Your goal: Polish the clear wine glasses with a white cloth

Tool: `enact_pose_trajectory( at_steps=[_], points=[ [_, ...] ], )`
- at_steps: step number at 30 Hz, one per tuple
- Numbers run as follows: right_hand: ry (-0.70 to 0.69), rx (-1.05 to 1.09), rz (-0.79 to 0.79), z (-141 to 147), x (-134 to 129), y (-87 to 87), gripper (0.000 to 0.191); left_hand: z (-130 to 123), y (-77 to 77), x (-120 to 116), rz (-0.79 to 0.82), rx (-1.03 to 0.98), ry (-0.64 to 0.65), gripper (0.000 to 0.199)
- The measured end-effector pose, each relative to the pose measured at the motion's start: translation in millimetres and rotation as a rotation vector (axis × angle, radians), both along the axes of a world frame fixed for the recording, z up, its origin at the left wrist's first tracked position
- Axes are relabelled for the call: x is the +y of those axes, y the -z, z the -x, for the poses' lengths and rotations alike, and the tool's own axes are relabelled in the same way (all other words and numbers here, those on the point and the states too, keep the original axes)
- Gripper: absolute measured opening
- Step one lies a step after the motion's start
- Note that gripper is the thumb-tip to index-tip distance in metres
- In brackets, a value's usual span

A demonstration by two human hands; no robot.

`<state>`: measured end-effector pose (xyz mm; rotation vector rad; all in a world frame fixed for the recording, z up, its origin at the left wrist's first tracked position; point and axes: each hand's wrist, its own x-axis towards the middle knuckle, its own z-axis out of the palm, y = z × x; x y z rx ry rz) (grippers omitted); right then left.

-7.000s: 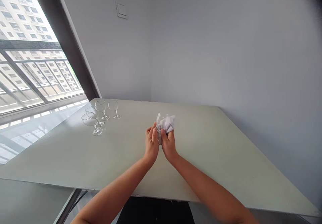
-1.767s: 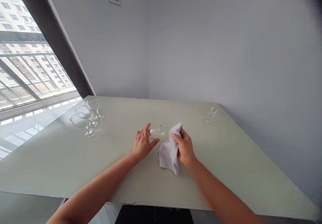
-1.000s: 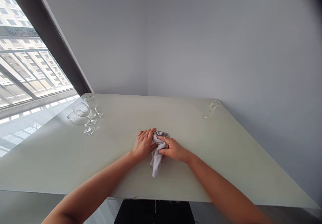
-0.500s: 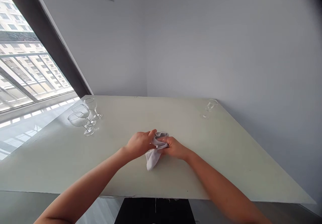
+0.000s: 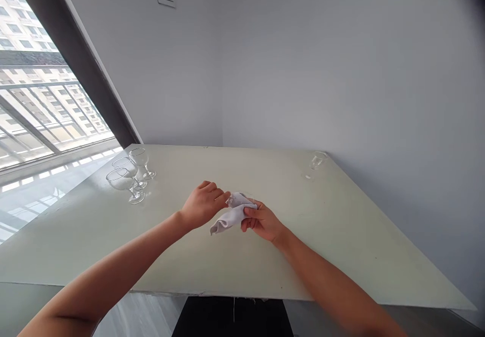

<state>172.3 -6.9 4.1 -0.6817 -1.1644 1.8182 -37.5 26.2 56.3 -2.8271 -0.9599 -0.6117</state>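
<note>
Our right hand (image 5: 263,223) pinches a white cloth (image 5: 233,214) over the counter (image 5: 341,210); our left hand (image 5: 203,204), loosely curled, just touches it.

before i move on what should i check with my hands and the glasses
1. Right hand has a firm grip on the cloth: ok, its fingers are closed on it.
2. Left hand has hold of the cloth: cannot tell, its fingertips are right at the edge.
3. Goblets stand upright, away from both hands: ok.
4. Goblets stand apart from each other: cannot tell, they overlap in this view.
5. Small glass is away from both hands: ok.
</note>
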Motion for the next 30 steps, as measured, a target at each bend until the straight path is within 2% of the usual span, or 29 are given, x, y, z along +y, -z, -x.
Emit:
enact_pose_trajectory(
  at_steps=[2, 5, 6, 7, 8, 10, 12, 13, 15, 17, 18, 21, 22, 23, 24, 25, 28, 30],
  points=[
    [-0.059, -0.139, -0.116, 1.5, -7.0, -7.2, 0.034, 5.7, -4.6, 5.8, 0.231, -0.044, -0.037, 0.025],
    [-0.118, -0.32, -0.303, 3.0, -14.8, -15.1, 0.029, 13.0, -12.2, 14.1, 0.782, 0.028, -0.03, 0.03],
    [-0.125, -0.343, -0.327, 3.0, -15.2, -15.7, 0.027, 14.0, -13.3, 15.3, 0.907, 0.075, -0.018, 0.032],
    [-0.125, -0.349, -0.324, 2.8, -14.5, -15.2, 0.026, 13.8, -13.4, 15.1, 0.938, 0.106, -0.018, 0.033],
    [-0.108, -0.337, -0.295, 2.4, -12.6, -13.8, 0.027, 12.6, -12.6, 13.5, 0.867, 0.108, -0.036, 0.033],
    [-0.044, -0.262, -0.182, 1.1, -7.4, -9.4, 0.03, 8.1, -8.9, 7.2, 0.519, 0.061, -0.083, 0.03],
    [0.013, -0.144, -0.068, 0.0, -3.1, -5.6, 0.032, 3.6, -5.2, -0.1, 0.158, 0.031, -0.066, 0.029],
    [0.023, -0.09, -0.03, -0.4, -2.3, -4.7, 0.033, 2.2, -4.2, -3.0, 0.043, 0.035, -0.038, 0.028],
    [0.002, -0.049, -0.016, -0.6, -3.4, -5.7, 0.035, 2.7, -4.6, -5.4, -0.029, 0.057, 0.008, 0.026],
    [-0.038, -0.118, -0.096, -0.8, -7.0, -10.0, 0.035, 7.4, -7.2, -3.6, 0.079, 0.052, -0.002, 0.028],
    [-0.059, -0.181, -0.168, -1.1, -9.0, -12.6, 0.034, 10.8, -8.7, -1.6, 0.207, 0.049, -0.017, 0.029],
    [-0.108, -0.361, -0.389, -1.6, -12.4, -17.0, 0.025, 20.5, -10.6, 4.3, 0.74, 0.093, -0.017, 0.036],
    [-0.115, -0.383, -0.415, -1.3, -12.3, -16.1, 0.023, 22.2, -10.1, 5.1, 0.878, 0.126, -0.003, 0.039],
    [-0.121, -0.384, -0.402, -0.7, -11.5, -14.0, 0.023, 22.8, -9.1, 4.9, 0.935, 0.147, 0.0, 0.04],
    [-0.122, -0.364, -0.354, 0.2, -10.2, -11.0, 0.024, 22.3, -7.8, 3.6, 0.894, 0.146, -0.015, 0.039],
    [-0.111, -0.321, -0.281, 1.3, -8.7, -7.6, 0.026, 20.9, -6.4, 1.4, 0.765, 0.127, -0.041, 0.035],
    [-0.027, -0.128, -0.053, 5.5, -5.3, 0.2, 0.033, 14.9, -4.7, -6.8, 0.186, 0.079, -0.078, 0.025],
    [0.016, -0.015, 0.019, 8.7, -6.8, 0.7, 0.033, 13.2, -6.9, -9.5, -0.059, 0.122, -0.04, 0.024]
  ],
)
